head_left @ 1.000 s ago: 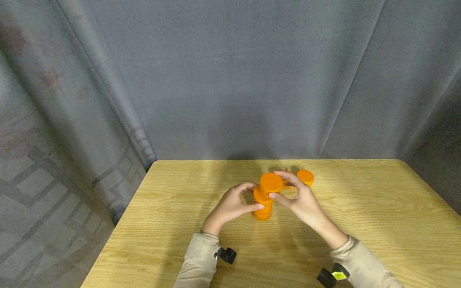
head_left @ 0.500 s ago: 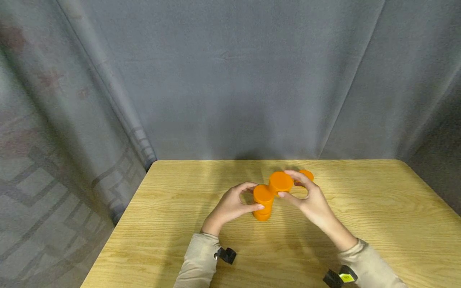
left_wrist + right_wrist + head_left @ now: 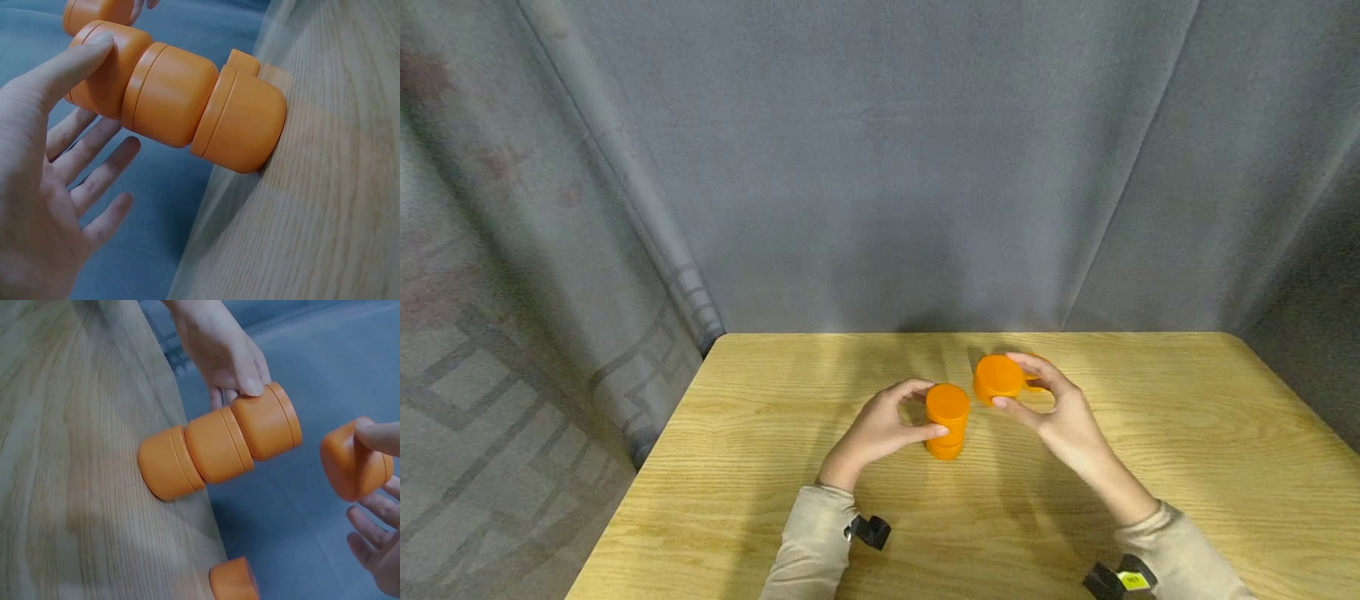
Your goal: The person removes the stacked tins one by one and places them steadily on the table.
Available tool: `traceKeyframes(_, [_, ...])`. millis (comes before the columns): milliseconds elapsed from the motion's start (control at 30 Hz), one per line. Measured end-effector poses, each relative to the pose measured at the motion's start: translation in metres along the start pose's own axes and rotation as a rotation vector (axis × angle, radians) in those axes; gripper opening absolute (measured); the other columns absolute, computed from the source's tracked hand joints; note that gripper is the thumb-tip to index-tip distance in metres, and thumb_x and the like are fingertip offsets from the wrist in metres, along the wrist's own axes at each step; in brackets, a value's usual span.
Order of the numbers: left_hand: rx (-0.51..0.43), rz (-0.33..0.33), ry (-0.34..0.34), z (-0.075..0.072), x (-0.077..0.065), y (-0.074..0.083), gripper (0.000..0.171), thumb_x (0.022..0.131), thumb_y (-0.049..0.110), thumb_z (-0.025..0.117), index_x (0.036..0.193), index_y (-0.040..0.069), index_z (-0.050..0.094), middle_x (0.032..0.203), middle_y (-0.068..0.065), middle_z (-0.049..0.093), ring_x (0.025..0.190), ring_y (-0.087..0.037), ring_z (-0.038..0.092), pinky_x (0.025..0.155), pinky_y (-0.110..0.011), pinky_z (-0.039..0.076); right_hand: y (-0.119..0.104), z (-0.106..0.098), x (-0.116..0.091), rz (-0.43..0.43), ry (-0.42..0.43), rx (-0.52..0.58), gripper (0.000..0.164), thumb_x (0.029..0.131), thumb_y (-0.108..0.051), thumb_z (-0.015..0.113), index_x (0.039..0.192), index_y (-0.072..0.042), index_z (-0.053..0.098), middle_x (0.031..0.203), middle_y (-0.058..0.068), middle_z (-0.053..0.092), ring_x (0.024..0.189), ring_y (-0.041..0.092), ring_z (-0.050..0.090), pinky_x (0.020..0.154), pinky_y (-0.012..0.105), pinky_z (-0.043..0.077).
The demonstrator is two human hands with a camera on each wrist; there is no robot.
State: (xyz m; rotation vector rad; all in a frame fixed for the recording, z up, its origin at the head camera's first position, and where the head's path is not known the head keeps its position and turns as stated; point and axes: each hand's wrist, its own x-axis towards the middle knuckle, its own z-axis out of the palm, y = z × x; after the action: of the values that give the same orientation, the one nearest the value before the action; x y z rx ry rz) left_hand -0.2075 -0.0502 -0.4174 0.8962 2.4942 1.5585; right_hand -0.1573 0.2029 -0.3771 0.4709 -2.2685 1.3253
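Several orange lidded jars are in view. Three stand stacked upright on the table: the bottom jar (image 3: 165, 464), the middle jar (image 3: 175, 94) and the top jar (image 3: 947, 402). My left hand (image 3: 883, 429) grips the top jar between thumb and fingers, its other fingers spread beside the stack in the left wrist view. To the right of the stack, my right hand (image 3: 1067, 421) pinches another orange jar (image 3: 997, 377) in the air. A gap separates that jar (image 3: 344, 464) from the stack. In the head view, my right fingers partly cover orange behind them.
One more orange jar (image 3: 234, 580) stands on the wooden table (image 3: 760, 433) beyond the stack, mostly hidden in the head view. Grey curtains (image 3: 880, 167) hang behind the table. Both sleeves carry dark wrist mounts.
My right hand has moved right with its jar, from overlapping the stack's top to apart from it. My left hand stays on the top jar.
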Motion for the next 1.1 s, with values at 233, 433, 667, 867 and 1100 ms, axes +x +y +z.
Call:
traceKeyframes(233, [-0.040, 0.003, -0.014, -0.001, 0.000, -0.001, 0.052, 0.081, 0.023, 0.084, 0.129, 0.021, 0.063, 0.114, 0.009, 0.066, 0.108, -0.017, 0.060, 0.095, -0.051, 0.047, 0.003, -0.005, -0.002, 0.007, 0.013, -0.006, 0.055, 0.078, 0.007, 0.079, 0.129, 0.002, 0.059, 0.113, 0.016, 0.065, 0.101, -0.006, 0.053, 0.088, 0.017, 0.042])
traceKeyframes(433, [-0.032, -0.016, -0.017, -0.001, -0.001, -0.001, 0.053, 0.082, 0.024, 0.084, 0.130, 0.021, 0.062, 0.114, 0.008, 0.065, 0.109, -0.018, 0.059, 0.083, -0.046, 0.054, 0.004, -0.010, -0.004, 0.017, 0.022, -0.020, 0.055, 0.078, 0.006, 0.080, 0.129, 0.003, 0.059, 0.114, 0.016, 0.065, 0.101, -0.006, 0.053, 0.088, 0.017, 0.042])
traceKeyframes(667, [-0.014, 0.001, -0.013, -0.001, 0.000, -0.001, 0.053, 0.081, 0.025, 0.084, 0.129, 0.021, 0.063, 0.113, 0.009, 0.065, 0.107, -0.016, 0.060, 0.088, -0.047, 0.052, 0.010, -0.014, -0.005, 0.019, 0.037, -0.031, 0.054, 0.078, 0.007, 0.079, 0.129, 0.001, 0.060, 0.120, 0.016, 0.062, 0.103, -0.008, 0.052, 0.089, 0.015, 0.042])
traceKeyframes(867, [-0.015, 0.022, -0.007, 0.000, 0.000, -0.002, 0.052, 0.080, 0.021, 0.084, 0.128, 0.018, 0.063, 0.112, 0.008, 0.066, 0.105, -0.011, 0.060, 0.094, -0.050, 0.049, 0.017, -0.018, -0.006, 0.029, 0.048, -0.040, 0.053, 0.079, 0.006, 0.079, 0.129, 0.001, 0.061, 0.122, 0.015, 0.062, 0.108, -0.008, 0.050, 0.088, 0.014, 0.041])
traceKeyframes(1100, [-0.009, -0.004, -0.009, -0.001, 0.000, -0.001, 0.053, 0.080, 0.023, 0.084, 0.129, 0.019, 0.063, 0.112, 0.009, 0.066, 0.106, -0.012, 0.059, 0.093, -0.049, 0.049, 0.022, -0.022, -0.008, 0.051, 0.057, -0.045, 0.055, 0.078, 0.006, 0.080, 0.130, 0.001, 0.060, 0.123, 0.014, 0.061, 0.110, -0.008, 0.049, 0.088, 0.014, 0.041])
